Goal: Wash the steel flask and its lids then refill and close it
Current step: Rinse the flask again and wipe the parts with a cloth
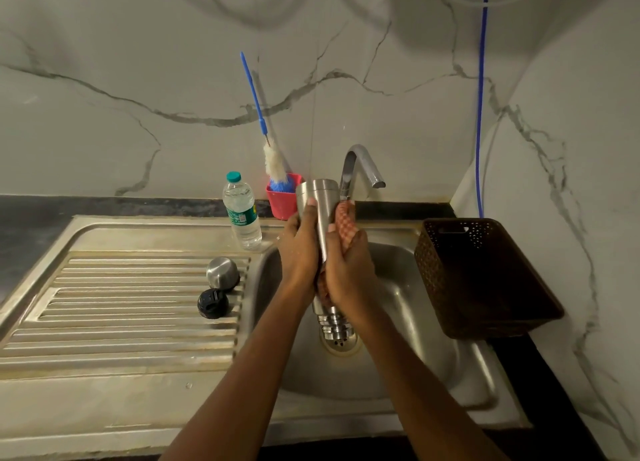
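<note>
From the head view we hold the steel flask (320, 214) over the sink basin (408, 287), tilted with its base up toward the tap (360, 164) and its threaded mouth pointing down near the drain (341, 344). Our left hand (299, 249) wraps the flask's left side, thumb lying along the body. Our right hand (349, 270) closes around the other side, pressing a red checked scrub cloth (346, 223) against the metal. On the ribbed draining board (121, 304) to the left stand the steel cap (222, 272) and, just in front of it, the black inner lid (213, 303). A plastic water bottle (241, 211) stands behind them, beside a red cup (282, 197) that holds a blue-handled bottle brush (273, 162). A brown basket (481, 277) sits at the basin's right edge.
</note>
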